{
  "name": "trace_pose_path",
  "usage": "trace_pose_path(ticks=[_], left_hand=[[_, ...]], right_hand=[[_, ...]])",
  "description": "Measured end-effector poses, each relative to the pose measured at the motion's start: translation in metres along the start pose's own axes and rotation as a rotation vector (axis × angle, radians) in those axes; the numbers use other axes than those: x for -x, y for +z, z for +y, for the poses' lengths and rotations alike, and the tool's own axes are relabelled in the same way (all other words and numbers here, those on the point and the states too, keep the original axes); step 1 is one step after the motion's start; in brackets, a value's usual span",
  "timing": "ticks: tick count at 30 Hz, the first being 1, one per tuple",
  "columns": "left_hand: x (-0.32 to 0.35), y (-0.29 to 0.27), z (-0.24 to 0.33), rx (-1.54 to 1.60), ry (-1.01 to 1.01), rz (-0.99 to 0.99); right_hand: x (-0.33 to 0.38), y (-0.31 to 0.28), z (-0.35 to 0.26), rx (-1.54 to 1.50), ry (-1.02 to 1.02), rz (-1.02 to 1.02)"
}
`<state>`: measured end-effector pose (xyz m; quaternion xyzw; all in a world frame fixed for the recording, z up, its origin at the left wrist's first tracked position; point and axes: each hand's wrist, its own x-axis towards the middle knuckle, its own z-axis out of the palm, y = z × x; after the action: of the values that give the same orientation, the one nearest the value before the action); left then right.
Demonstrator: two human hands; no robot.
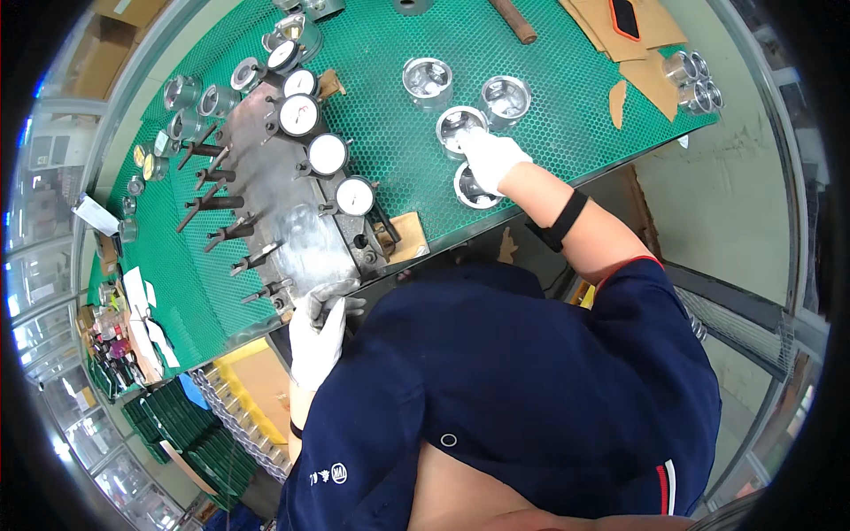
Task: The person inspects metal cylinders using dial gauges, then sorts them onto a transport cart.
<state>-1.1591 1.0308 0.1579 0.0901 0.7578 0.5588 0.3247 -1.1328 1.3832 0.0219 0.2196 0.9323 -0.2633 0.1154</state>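
My right hand, in a white glove, reaches over the green mat and has its fingers on the near rim of a silver metal piston, open end up. Close around it stand three similar pistons: one at its far left, one at its far right and one partly under my wrist. My left hand, gloved in white with greyed fingers, is at the near end of a steel gauge plate. Its fingers are loosely apart and nothing shows in them.
Several dial gauges line the plate's right side; black clamp handles stick out on its left. More pistons stand beyond. Cardboard, an orange-edged phone and a hammer handle lie far right.
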Motion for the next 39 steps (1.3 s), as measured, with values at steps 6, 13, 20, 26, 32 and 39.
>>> trace_pose_path(ticks=[6,13,20,26,32,39], left_hand=[[0.011,0.014,-0.008,-0.008,-0.026,-0.124],[0.017,0.029,0.004,-0.110,-0.030,-0.474],[0.013,0.107,-0.039,-0.241,-0.082,-0.908],[0.059,0.182,-0.023,-0.430,-0.041,-1.100],[0.106,0.228,-0.039,-0.493,-0.022,-1.084],[0.177,0.296,-0.048,-0.663,-0.107,-0.916]], right_hand=[[0.005,0.015,0.011,-0.074,0.007,0.029],[0.164,0.012,-0.022,-0.413,0.119,0.343],[0.377,0.100,-0.002,-0.463,0.638,0.586],[0.555,0.231,0.020,-0.505,1.129,0.676],[0.658,0.313,0.066,-0.570,1.471,0.260],[0.672,0.383,0.172,-0.760,1.502,0.412]])
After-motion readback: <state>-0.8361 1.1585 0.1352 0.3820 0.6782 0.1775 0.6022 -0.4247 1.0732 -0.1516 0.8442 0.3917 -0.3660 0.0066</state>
